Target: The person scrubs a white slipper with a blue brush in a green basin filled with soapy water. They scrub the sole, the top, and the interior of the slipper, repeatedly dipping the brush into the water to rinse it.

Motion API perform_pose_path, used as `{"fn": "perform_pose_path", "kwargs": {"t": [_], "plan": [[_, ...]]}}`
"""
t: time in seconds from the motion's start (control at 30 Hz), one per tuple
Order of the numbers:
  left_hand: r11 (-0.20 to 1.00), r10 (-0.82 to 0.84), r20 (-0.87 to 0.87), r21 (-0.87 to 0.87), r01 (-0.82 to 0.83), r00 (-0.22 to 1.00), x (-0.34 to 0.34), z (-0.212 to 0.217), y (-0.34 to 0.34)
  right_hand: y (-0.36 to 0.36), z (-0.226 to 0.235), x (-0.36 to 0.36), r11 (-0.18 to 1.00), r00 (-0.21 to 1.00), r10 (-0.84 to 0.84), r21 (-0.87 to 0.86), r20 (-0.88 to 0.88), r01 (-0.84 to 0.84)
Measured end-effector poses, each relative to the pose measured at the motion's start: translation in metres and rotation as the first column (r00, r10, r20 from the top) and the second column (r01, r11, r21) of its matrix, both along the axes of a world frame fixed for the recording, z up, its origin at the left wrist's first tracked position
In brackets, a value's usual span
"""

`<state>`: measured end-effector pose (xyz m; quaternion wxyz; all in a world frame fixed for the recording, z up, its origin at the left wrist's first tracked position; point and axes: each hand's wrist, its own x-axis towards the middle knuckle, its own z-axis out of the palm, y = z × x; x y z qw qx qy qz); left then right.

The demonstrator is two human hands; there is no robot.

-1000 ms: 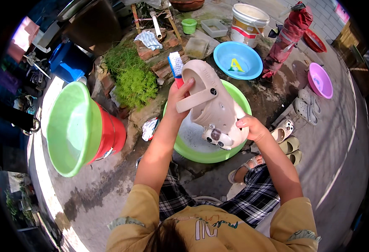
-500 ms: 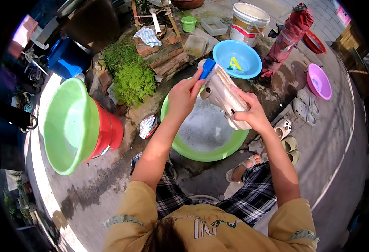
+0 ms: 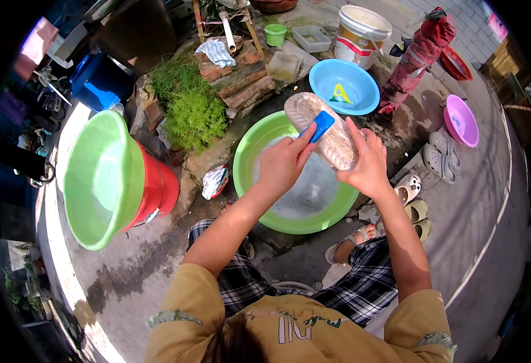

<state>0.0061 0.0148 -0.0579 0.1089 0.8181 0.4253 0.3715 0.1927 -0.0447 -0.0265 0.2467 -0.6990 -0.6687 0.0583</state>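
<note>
My left hand (image 3: 282, 162) is closed on a small blue scrub brush (image 3: 322, 125), which lies against the sole of a light-coloured clog (image 3: 340, 149). The clog is tilted with its patterned, brownish-stained sole facing up. My right hand (image 3: 368, 162) grips its side and near end; the upper is hidden beneath. Below both hands stands a green basin (image 3: 304, 226) holding greyish, sudsy water.
At left, a large green tub (image 3: 75, 209) leans against a red bucket (image 3: 158, 184). A blue basin (image 3: 362, 109) and a white bucket (image 3: 362, 36) stand beyond. Rightward are white-grey clogs (image 3: 438, 160), olive clogs (image 3: 418, 212) and a pink basin (image 3: 461, 121).
The clog has turned from its side so that its sole faces up. The brush has moved right and down onto the sole, and my right hand has shifted its grip.
</note>
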Motion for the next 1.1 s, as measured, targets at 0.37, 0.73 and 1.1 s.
{"fn": "perform_pose_path", "kwargs": {"t": [0.37, 0.73, 1.1], "plan": [[0.984, -0.18, 0.09, 0.027, 0.178, 0.98, 0.011, 0.006, -0.012, 0.012, -0.027, 0.019, 0.979, 0.769, 0.02, -0.144, -0.639, -0.145], [0.993, -0.11, -0.024, -0.048, 0.108, 0.994, 0.006, 0.002, -0.007, 0.004, -0.01, 0.008, 1.0, 0.999, 0.005, -0.009, 0.049, -0.004], [0.503, 0.331, 0.782, -0.62, 0.603, 0.528, -0.045, 0.012, 0.075, -0.002, 0.006, 0.03, 0.836, 0.251, -0.02, -0.153, -0.968, -0.527]]}}
